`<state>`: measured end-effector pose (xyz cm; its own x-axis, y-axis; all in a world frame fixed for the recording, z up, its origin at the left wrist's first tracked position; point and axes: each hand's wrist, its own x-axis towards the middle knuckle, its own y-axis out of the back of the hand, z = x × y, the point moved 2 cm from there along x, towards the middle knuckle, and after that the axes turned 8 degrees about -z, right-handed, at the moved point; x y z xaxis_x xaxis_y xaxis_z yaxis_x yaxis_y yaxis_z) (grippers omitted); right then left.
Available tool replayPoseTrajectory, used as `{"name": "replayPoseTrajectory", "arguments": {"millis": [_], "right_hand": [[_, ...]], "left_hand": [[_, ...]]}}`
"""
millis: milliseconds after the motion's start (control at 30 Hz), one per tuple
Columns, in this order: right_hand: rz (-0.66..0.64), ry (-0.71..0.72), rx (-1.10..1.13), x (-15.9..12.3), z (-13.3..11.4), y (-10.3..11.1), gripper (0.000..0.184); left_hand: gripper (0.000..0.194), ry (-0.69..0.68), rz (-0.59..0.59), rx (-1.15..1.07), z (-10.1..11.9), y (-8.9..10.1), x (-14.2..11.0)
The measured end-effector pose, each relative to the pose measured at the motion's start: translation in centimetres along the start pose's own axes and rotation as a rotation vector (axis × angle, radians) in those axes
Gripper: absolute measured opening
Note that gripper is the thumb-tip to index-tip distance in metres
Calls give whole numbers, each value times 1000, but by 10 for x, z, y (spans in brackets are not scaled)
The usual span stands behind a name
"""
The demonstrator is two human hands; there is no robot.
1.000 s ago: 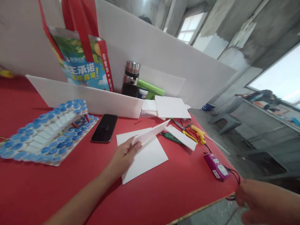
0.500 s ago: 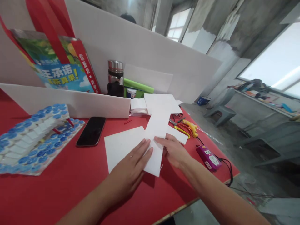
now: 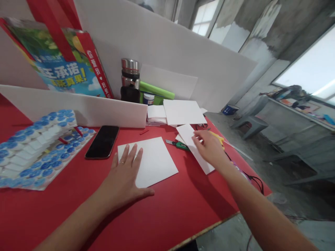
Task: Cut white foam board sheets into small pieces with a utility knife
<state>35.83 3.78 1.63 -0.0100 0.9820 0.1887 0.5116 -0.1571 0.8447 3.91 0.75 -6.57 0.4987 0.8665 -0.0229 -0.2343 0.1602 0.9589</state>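
Note:
My left hand [image 3: 127,176], fingers spread, lies over the left part of a square white foam board [image 3: 157,160] on the red table. Toward the right, my right hand [image 3: 209,148] has its fingers closed at the upper right edge of a white foam board strip [image 3: 192,146]. The strip slants over another white piece, mostly hidden beneath it. Left of the strip lies a green utility knife [image 3: 181,145], its blade pointing left; its far end is covered by the strip.
A black phone [image 3: 102,142] and a blue-and-white handmade model [image 3: 45,150] lie left. Behind stand a low white board [image 3: 110,112], a printed bag [image 3: 65,69] and a steel bottle [image 3: 130,73]. White sheets [image 3: 184,111] are stacked at the back. The table edge [image 3: 206,232] runs along the right front.
My right hand came in from the table's right side and moved the strip rightward, off the square board. My left hand let go of the strip and spread out on the board.

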Motion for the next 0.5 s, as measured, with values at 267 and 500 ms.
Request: {"name": "replayPoseTrajectory", "arguments": {"millis": [267, 500], "right_hand": [[-366, -352, 768, -13, -40, -63, 36], [-389, -467, 1225, -33, -22, -59, 39]], "left_hand": [[97, 95, 227, -586, -6, 29, 6], [56, 221, 447, -1647, -16, 51, 9]]}}
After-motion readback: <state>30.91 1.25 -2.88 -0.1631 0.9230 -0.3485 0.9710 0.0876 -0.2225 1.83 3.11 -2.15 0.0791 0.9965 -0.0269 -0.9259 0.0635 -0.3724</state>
